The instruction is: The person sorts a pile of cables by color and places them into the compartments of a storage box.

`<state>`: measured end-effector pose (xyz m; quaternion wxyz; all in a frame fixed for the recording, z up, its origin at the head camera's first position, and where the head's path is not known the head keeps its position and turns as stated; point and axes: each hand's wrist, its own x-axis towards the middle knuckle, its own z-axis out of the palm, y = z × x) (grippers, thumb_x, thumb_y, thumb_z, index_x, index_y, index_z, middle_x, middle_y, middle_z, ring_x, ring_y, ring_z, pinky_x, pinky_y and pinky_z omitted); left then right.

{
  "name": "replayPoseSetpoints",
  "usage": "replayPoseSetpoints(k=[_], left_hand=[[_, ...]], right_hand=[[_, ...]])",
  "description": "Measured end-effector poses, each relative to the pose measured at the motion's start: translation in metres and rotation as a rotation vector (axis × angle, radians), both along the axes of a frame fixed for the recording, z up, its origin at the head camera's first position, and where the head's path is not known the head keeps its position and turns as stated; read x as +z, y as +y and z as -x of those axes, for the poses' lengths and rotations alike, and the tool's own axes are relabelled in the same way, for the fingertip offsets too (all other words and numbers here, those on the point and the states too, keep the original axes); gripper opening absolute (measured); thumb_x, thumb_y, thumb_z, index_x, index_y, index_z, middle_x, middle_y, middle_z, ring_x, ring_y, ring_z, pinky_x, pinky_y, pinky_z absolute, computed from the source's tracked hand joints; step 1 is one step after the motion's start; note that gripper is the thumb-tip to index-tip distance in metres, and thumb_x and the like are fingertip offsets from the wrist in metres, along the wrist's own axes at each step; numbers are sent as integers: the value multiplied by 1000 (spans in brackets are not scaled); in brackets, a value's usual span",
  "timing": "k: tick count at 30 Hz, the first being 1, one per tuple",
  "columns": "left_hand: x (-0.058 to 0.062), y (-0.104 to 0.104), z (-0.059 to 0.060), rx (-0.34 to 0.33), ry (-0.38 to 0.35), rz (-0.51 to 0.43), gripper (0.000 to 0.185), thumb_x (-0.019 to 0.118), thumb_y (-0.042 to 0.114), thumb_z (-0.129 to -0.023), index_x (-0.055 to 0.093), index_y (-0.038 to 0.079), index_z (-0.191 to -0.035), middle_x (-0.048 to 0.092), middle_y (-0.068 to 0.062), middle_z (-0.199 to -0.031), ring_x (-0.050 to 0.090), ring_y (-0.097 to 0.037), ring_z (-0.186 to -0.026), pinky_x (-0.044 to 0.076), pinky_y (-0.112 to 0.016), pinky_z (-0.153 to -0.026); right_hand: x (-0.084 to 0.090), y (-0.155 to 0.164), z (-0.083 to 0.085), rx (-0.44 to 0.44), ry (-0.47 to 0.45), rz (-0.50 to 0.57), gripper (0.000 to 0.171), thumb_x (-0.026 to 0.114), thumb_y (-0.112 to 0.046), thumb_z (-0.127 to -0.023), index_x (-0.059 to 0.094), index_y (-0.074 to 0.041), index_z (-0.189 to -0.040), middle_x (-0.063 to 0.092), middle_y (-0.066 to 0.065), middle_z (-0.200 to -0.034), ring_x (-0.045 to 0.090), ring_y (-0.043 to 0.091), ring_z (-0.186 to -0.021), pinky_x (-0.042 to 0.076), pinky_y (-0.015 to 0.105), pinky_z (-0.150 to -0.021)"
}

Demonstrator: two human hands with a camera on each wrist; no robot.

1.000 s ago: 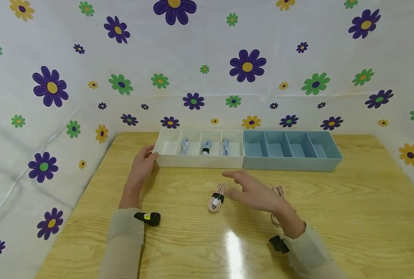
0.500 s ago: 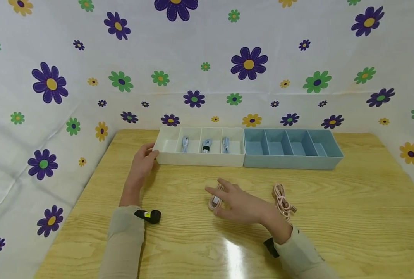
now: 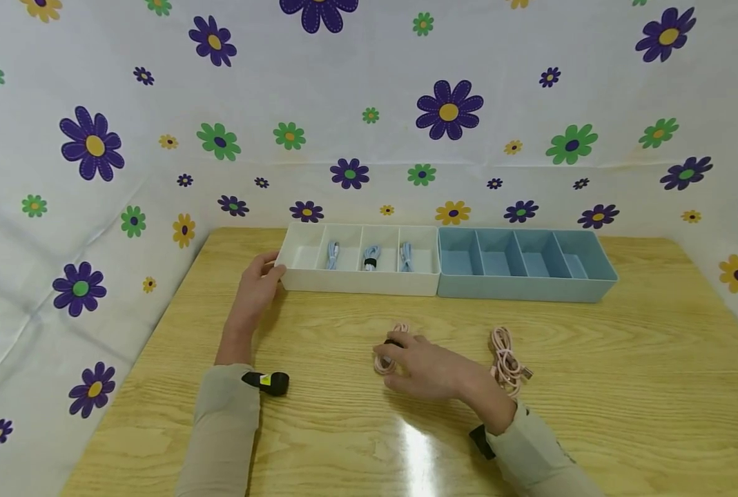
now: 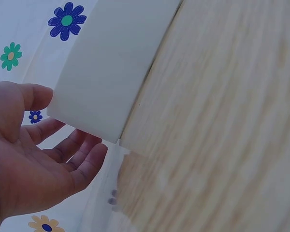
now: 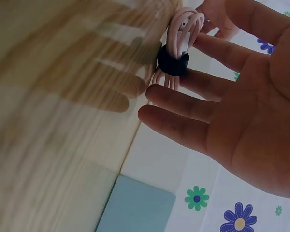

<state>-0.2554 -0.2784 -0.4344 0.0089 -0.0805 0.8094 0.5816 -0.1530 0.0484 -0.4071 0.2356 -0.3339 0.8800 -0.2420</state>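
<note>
Pink USB cable (image 5: pixel 174 41), coiled & cinched w/ a black strap (image 5: pixel 172 62), is on the table (image 3: pixel 319 428), right under the R hand (image 3: pixel 427 369); that hand's fingers are apart, spread over it, & I can't tell if they touch it. L hand (image 3: pixel 253 290) touches the L end of the white organizer (image 3: pixel 359 281), fingers loosely bent, thumb apart from them. Count: 2 pink cables, the 2nd pink cable (image 3: pixel 507 362) lying near the R forearm w/ its plug showing; 3 lt. blue cables (image 3: pixel 372 251), 1 each in compartments 2, 3 & 4 of the white organizer from L, the middle one black-strapped too; 2 organizers, 4 compartments apiece, the blue organizer (image 3: pixel 524 288) set end to end w/ the white. Table's yellowish woodgrain, w/ a bright glare streak nr. the front. White cloth (image 3: pixel 269 83) hangs behind & along the L side, printed w/ purple, green & yellow flowers. L wrist cam (image 3: pixel 278 384) has a yellow label (image 3: pixel 266 380), print too small to read.
</note>
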Motion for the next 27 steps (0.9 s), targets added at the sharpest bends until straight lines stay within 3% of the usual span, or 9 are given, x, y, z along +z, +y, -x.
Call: replayPoseSetpoints(k=[5, 8, 13, 20, 27], left_hand=[[1, 0, -1, -3, -3, -1, 52, 44, 31, -105, 36, 9, -152, 41, -21, -147, 44, -35, -127, 41, -45, -102], [0, 0, -1, -1, -3, 2, 52, 44, 31, -105, 37, 9, -151, 41, -21, -147, 45, -35, -126, 41, -44, -101], [0, 0, 0, 3, -1, 4, 50, 44, 28, -105, 37, 8, -151, 43, -22, -144, 45, -35, -123, 41, -43, -99], [0, 1, 0, 3, -2, 6, 50, 44, 28, -105, 38, 8, -150, 43, -22, -144, 45, -35, -124, 41, -42, -98], [1, 2, -1, 4, -14, -1, 51, 44, 29, -105, 36, 9, -152, 42, -22, -145, 45, -34, -125, 41, -43, -100]], right_hand=[[-3, 0, 3, 48, 85, 16, 33, 51, -22, -103, 58, -7, -132, 47, 16, -143, 45, 34, -133, 37, 51, -108], [-3, 1, 4, 73, 133, 30, 24, 52, -17, -102, 63, -6, -120, 56, 11, -129, 56, 28, -118, 41, 49, -104], [-2, 2, 6, 80, 180, 44, 15, 55, -10, -100, 67, -7, -107, 63, 6, -113, 60, 19, -99, 43, 47, -102], [-3, 3, 9, 0, 134, 69, 23, 53, -6, -99, 67, -4, -118, 67, 8, -115, 63, 19, -97, 50, 38, -84], [0, 6, 9, -31, 110, 80, 30, 54, 1, -96, 65, -4, -123, 67, 10, -120, 63, 25, -109, 51, 41, -88]])
